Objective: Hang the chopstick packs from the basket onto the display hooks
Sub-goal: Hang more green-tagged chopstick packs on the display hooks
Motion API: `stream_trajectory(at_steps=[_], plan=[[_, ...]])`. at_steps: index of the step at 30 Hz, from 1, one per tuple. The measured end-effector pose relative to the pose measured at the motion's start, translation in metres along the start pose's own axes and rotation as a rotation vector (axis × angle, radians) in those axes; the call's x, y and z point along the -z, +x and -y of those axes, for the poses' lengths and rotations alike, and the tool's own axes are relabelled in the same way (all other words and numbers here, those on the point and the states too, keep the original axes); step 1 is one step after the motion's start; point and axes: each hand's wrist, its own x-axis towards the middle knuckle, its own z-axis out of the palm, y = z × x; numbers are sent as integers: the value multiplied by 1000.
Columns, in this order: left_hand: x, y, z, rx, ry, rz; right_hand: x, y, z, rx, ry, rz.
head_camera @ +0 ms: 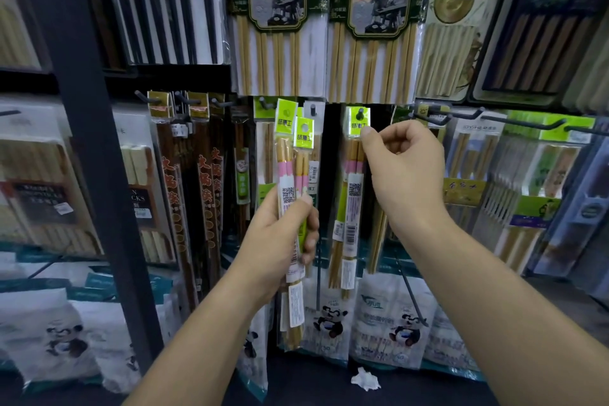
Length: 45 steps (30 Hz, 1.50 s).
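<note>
Just right of the frame's centre, the right hand (402,168) pinches the lime-green header (356,132) of a chopstick pack (353,194) between thumb and forefinger, its other fingers curled, right at the dark hook (360,113) whose tip shows through the header's hole. That pack hangs straight down, long axis vertical, sticks below the card. Left of it and lower, the left hand (280,234) grips two more packs (288,155) around their middles, upright too, headers uppermost and punched holes facing out. So the hook lies up and to the right of the spare packs, nearest the right hand; the left would have to cross toward frame centre to reach it. My reading is that the pack is on or nearly seated on the peg; how far back it sits I cannot tell. The basket is not in view
</note>
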Motion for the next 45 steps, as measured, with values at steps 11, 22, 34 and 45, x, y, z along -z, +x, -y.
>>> stream_trajectory(at_steps=[11,22,34,45], plan=[[-7,-4,-4,-10,-109,68,-6,-29,12,-73,132,343],[-8,-3,-4,22,-75,33,-4,-14,14,-32,151,185],[-6,0,0,20,-21,-18,-3,9,6,-44,41,85],[-3,2,4,22,31,-10,-3,12,0,1,-78,62]])
